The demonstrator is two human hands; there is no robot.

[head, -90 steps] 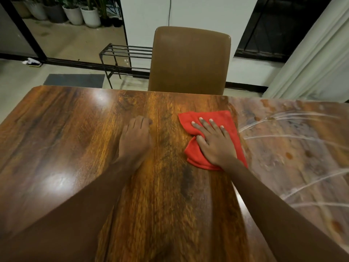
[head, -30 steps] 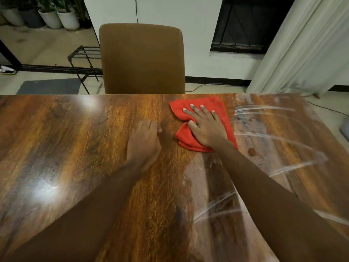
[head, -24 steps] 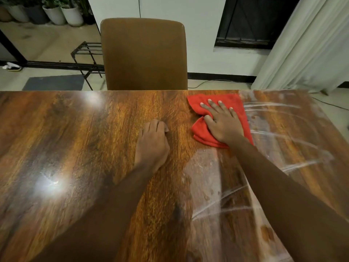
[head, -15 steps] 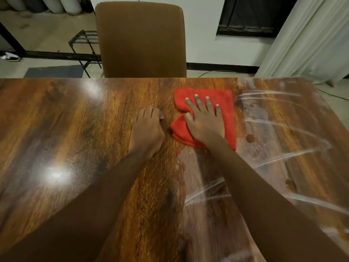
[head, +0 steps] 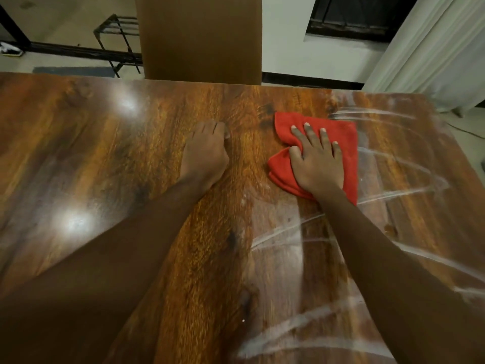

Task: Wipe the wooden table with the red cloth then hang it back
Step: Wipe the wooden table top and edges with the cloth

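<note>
Single head-worn wide-angle view, close above near edge of surface [head: 157, 232], facing forward and down toward chair [head: 200, 38] at far side.

The right hand [head: 319, 164] presses flat on the red cloth [head: 343, 143] near the wooden table's [head: 105, 158] far edge; the left hand [head: 206, 153] rests curled beside it.

Glossy wood-grain table [head: 105, 158], streaked wet at right; soft, matt red cloth [head: 349, 143].
</note>
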